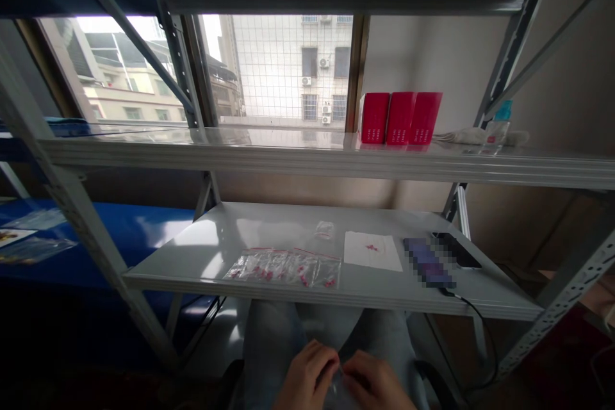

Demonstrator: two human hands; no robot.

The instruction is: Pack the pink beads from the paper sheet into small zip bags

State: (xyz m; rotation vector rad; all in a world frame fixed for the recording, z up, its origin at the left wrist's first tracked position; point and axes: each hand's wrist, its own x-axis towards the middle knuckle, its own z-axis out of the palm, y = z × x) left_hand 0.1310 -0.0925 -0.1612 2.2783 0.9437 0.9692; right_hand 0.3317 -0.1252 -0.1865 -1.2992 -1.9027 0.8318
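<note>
Low over my lap, my left hand [310, 375] and my right hand [372, 381] are close together with fingers pinched. Between them hangs a clear plastic bag [336, 392], its top edge gripped from both sides; whether anything is inside it I cannot tell. In front of me on the shelf lies an overlapping row of clear zip bags [283, 268] with small red pieces in them. Behind that row is a separate small clear bag [325, 229]. Several small red pieces [371, 248] rest on a white sheet of paper [355, 261] to the right.
Two phones lie at the right, one with a lit screen [427, 262] and a cable, the other dark [459, 250]. Three red boxes [401, 118] and a bottle with a teal cap [502, 122] stand on the upper shelf [288, 159]. Metal posts frame both sides.
</note>
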